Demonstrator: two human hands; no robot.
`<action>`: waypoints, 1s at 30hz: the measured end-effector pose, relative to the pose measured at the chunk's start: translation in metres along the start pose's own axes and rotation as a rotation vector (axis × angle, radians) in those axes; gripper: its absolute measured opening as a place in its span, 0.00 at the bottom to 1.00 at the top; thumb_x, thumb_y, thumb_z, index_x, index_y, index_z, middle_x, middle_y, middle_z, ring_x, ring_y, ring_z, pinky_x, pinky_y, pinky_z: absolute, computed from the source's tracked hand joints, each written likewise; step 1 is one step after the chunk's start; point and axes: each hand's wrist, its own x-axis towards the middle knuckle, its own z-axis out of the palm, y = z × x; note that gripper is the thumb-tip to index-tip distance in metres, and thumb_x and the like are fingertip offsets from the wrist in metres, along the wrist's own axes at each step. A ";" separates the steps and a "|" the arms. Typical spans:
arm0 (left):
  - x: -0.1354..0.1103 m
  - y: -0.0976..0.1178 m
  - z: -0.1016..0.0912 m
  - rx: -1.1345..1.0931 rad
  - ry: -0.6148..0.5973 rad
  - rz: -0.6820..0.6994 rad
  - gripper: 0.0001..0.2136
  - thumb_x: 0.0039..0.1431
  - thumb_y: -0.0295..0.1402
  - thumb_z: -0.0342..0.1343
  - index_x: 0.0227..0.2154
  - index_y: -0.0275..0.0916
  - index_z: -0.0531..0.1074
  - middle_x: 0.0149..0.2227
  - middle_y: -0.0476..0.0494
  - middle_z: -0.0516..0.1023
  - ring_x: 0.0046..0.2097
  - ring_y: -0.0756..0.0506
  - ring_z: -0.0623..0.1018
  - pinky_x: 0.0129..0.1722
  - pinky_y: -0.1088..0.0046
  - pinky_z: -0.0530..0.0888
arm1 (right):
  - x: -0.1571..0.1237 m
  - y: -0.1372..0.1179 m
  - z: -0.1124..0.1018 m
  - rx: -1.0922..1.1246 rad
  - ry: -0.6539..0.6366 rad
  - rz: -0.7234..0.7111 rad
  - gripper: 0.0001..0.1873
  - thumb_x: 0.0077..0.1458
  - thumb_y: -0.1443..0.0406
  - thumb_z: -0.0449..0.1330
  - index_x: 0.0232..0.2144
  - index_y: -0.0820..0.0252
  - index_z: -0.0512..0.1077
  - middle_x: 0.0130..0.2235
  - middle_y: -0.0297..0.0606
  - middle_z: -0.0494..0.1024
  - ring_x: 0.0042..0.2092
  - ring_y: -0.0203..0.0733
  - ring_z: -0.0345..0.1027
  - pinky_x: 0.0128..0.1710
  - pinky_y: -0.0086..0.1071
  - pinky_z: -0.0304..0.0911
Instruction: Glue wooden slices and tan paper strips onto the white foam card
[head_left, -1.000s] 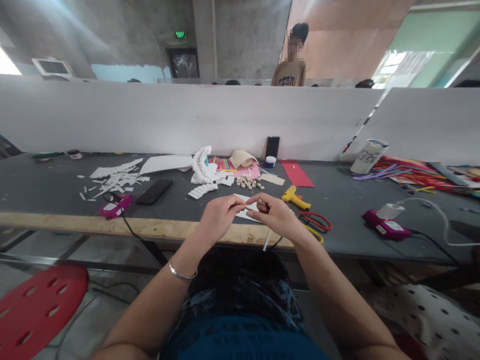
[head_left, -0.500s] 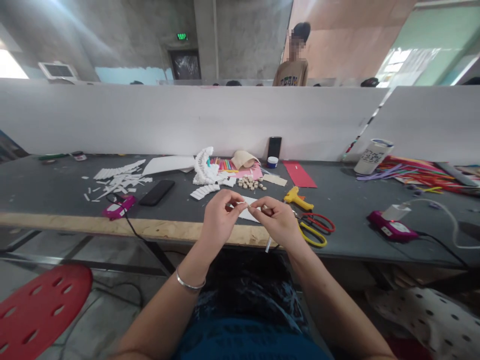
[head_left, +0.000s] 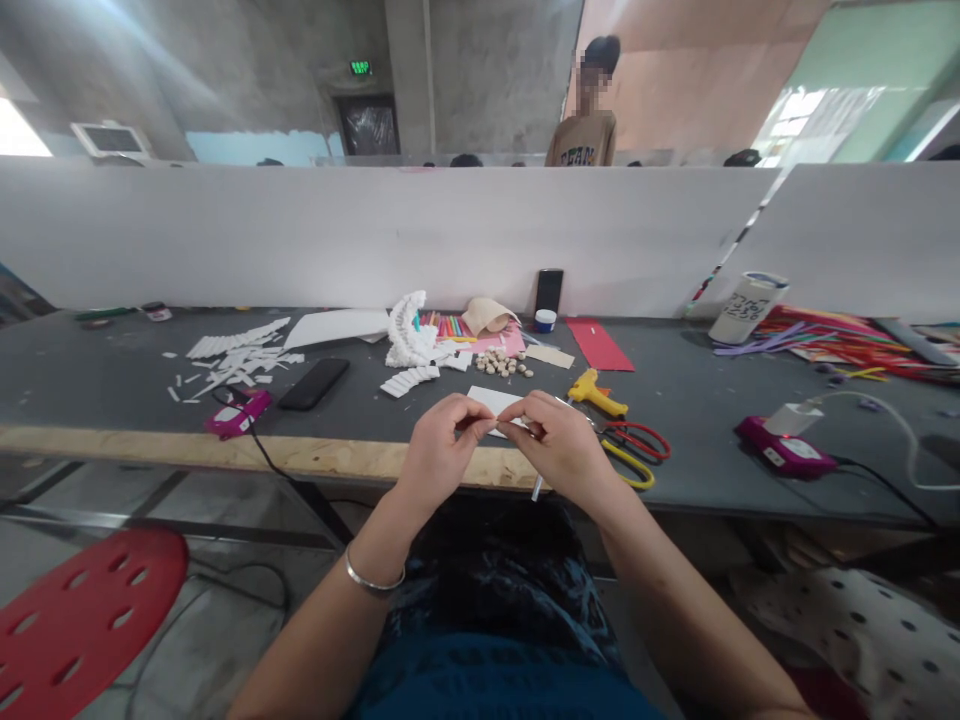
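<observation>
My left hand and my right hand meet fingertip to fingertip above the table's front edge. Both are pinched closed on something small and pale between them, too little to name. Beneath them lies a white sheet, partly covered by my hands. Just beyond it is a heap of small beige rolled pieces. Right of my right hand lie a yellow glue gun and scissors with red and yellow handles. A clear stick pokes out below my right hand.
Left are white paper strips, a black phone and a magenta power socket. Behind stand a white ruffled piece and a propped phone. Right are red card, a second magenta socket and coloured strips.
Both hands have dropped slightly toward me, still pinched together, uncovering more of the white sheet. The view has shifted slightly; the things on the table look unmoved.
</observation>
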 end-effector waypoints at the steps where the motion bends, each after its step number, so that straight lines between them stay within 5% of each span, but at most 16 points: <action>1: 0.000 0.000 0.000 -0.007 -0.010 0.003 0.04 0.58 0.31 0.57 0.29 0.40 0.74 0.31 0.47 0.76 0.35 0.48 0.73 0.36 0.74 0.69 | 0.001 0.000 -0.001 -0.001 -0.001 0.004 0.04 0.54 0.65 0.61 0.31 0.57 0.77 0.28 0.33 0.70 0.25 0.33 0.56 0.26 0.29 0.52; 8: 0.004 -0.004 -0.010 -0.295 -0.289 -0.237 0.08 0.54 0.37 0.60 0.28 0.37 0.75 0.25 0.49 0.73 0.29 0.50 0.69 0.29 0.76 0.67 | -0.004 -0.003 -0.008 0.048 -0.101 0.009 0.06 0.53 0.62 0.64 0.28 0.57 0.76 0.24 0.31 0.67 0.24 0.32 0.55 0.24 0.28 0.50; 12: 0.010 -0.015 -0.007 -0.562 -0.347 -0.349 0.13 0.46 0.41 0.67 0.25 0.35 0.75 0.23 0.49 0.71 0.27 0.52 0.69 0.29 0.76 0.68 | -0.007 -0.011 -0.012 0.052 -0.106 -0.026 0.04 0.54 0.65 0.61 0.29 0.56 0.75 0.27 0.32 0.69 0.25 0.32 0.56 0.26 0.28 0.53; 17: 0.010 -0.013 0.007 -0.657 -0.198 -0.380 0.11 0.44 0.38 0.68 0.25 0.36 0.75 0.25 0.49 0.73 0.27 0.52 0.70 0.30 0.76 0.69 | -0.007 -0.011 -0.010 0.087 -0.015 0.023 0.05 0.53 0.63 0.61 0.28 0.57 0.74 0.24 0.31 0.66 0.24 0.33 0.54 0.25 0.29 0.52; 23: 0.003 0.002 0.012 -0.236 0.066 -0.122 0.06 0.57 0.34 0.59 0.30 0.39 0.78 0.28 0.47 0.77 0.31 0.49 0.74 0.33 0.75 0.70 | -0.002 -0.001 0.002 0.127 0.058 0.222 0.10 0.53 0.58 0.60 0.29 0.59 0.73 0.18 0.25 0.55 0.21 0.32 0.50 0.24 0.29 0.47; 30: -0.003 -0.003 0.015 -0.138 0.152 -0.038 0.03 0.55 0.32 0.62 0.30 0.40 0.78 0.32 0.46 0.79 0.35 0.47 0.77 0.36 0.74 0.72 | 0.003 -0.001 -0.002 0.117 -0.034 0.150 0.11 0.56 0.59 0.57 0.31 0.59 0.76 0.22 0.30 0.67 0.23 0.33 0.54 0.24 0.29 0.51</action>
